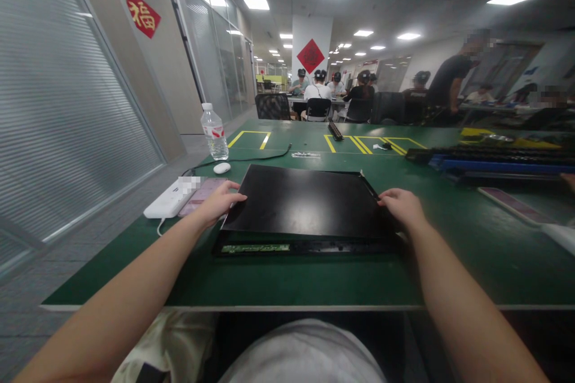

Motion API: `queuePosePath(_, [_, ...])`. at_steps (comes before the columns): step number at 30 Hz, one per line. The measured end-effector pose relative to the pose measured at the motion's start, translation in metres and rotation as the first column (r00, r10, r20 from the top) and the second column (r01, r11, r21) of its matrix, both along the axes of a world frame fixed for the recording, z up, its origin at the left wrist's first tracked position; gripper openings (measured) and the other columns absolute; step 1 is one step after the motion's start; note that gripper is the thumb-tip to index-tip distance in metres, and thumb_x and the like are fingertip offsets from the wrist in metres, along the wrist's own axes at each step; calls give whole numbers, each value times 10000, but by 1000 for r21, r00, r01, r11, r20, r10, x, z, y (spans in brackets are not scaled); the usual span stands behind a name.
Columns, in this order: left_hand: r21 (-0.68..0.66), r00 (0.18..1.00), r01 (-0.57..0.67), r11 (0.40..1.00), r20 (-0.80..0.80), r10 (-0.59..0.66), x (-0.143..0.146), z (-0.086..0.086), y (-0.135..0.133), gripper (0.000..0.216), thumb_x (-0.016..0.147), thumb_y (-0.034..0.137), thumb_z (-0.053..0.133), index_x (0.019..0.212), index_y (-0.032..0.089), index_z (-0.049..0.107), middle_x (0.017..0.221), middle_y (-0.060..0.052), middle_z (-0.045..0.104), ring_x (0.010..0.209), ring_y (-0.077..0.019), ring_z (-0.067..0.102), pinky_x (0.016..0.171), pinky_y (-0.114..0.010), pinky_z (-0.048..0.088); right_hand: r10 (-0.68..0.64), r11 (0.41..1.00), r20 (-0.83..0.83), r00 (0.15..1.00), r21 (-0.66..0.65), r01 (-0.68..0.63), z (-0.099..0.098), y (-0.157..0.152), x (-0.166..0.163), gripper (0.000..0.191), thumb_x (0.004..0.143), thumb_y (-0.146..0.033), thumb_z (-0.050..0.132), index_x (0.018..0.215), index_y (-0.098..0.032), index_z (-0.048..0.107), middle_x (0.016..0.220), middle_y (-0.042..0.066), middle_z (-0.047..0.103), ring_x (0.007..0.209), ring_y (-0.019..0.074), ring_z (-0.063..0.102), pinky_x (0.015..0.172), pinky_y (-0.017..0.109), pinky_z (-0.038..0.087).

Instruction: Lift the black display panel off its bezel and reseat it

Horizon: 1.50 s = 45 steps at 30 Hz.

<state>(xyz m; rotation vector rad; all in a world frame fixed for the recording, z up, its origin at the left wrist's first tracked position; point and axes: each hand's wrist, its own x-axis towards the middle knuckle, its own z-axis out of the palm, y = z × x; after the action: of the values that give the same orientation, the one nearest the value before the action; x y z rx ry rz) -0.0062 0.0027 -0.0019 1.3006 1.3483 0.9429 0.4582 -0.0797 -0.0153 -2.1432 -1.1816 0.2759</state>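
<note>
A glossy black screen panel [305, 200] lies slightly askew over a black frame [345, 248] in front of me on the table. Along the frame's near side shows a green circuit board strip [256, 248]. My left hand [220, 202] grips the panel's left edge, thumb on top and fingers behind it. At the right edge my right hand [402, 206] is closed in a pinch, close to where panel and frame meet; its fingertips are partly hidden. The panel's near edge stands apart from the frame's near strip.
Left on the green table [291, 287] are a white power bank [164, 200], a phone [202, 194], a white case [221, 168] and a water bottle [214, 134]. Blue and black strips [485, 164] and another phone [512, 203] lie right. People sit at tables beyond.
</note>
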Motion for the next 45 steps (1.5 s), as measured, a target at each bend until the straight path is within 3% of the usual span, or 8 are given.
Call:
queuePosePath(10, [94, 1000, 17, 995, -20, -15, 0, 9, -5, 542, 584, 460, 839, 988, 213, 576, 657, 14, 680, 557, -200, 648, 508, -274, 455, -13, 1000, -5, 1000, -8, 13, 1, 0, -1, 206, 731, -192, 583, 840, -206, 757, 766, 43, 763, 818, 216, 691, 681, 293, 460])
queuePosePath(14, [177, 998, -4, 984, -57, 14, -2, 8, -1, 555, 500, 485, 864, 914, 202, 627, 758, -18, 714, 719, -227, 678, 639, -318, 501, -17, 1000, -18, 1000, 1, 17, 1, 0, -3, 205, 729, -191, 584, 841, -205, 755, 772, 44, 765, 819, 219, 691, 698, 300, 466])
queuePosePath(18, [246, 982, -48, 968, -168, 92, -6, -2, 6, 557, 452, 509, 856, 872, 198, 664, 873, -48, 718, 909, -280, 676, 789, -371, 511, -22, 1000, -31, 999, -10, 22, 0, 0, -2, 207, 729, -202, 585, 849, -208, 753, 777, 43, 767, 825, 221, 692, 696, 301, 466])
queuePosePath(24, [242, 907, 19, 970, -412, 85, -9, -7, 7, 447, 524, 477, 817, 860, 214, 682, 1029, -74, 729, 1073, -323, 644, 927, -394, 475, -15, 1000, -52, 999, 22, 16, -1, 0, -1, 206, 704, -210, 589, 831, -210, 752, 759, 47, 764, 807, 222, 691, 664, 293, 467])
queuePosePath(32, [286, 881, 64, 956, -466, 80, -6, -8, 5, 267, 576, 397, 795, 735, 223, 668, 886, -67, 721, 946, -312, 667, 810, -355, 504, 0, 1000, -67, 998, 19, 1, 0, 0, 0, 186, 701, -205, 600, 814, -217, 747, 738, 33, 762, 792, 222, 696, 677, 300, 470])
queuePosePath(37, [317, 865, 127, 940, -498, 51, -8, -12, 8, 240, 583, 410, 776, 681, 230, 651, 841, -64, 713, 898, -310, 662, 829, -377, 510, 19, 999, -73, 997, 32, -17, -3, 2, 3, 169, 688, -219, 622, 801, -221, 748, 745, 32, 763, 768, 220, 689, 701, 310, 483])
queuePosePath(45, [329, 823, 150, 932, -564, 67, -11, -18, 14, 257, 609, 418, 748, 743, 219, 654, 991, -102, 729, 974, -322, 672, 877, -387, 508, 10, 999, -70, 997, 33, -7, -3, 2, 2, 181, 697, -211, 607, 806, -215, 752, 751, 36, 761, 738, 209, 678, 694, 308, 484])
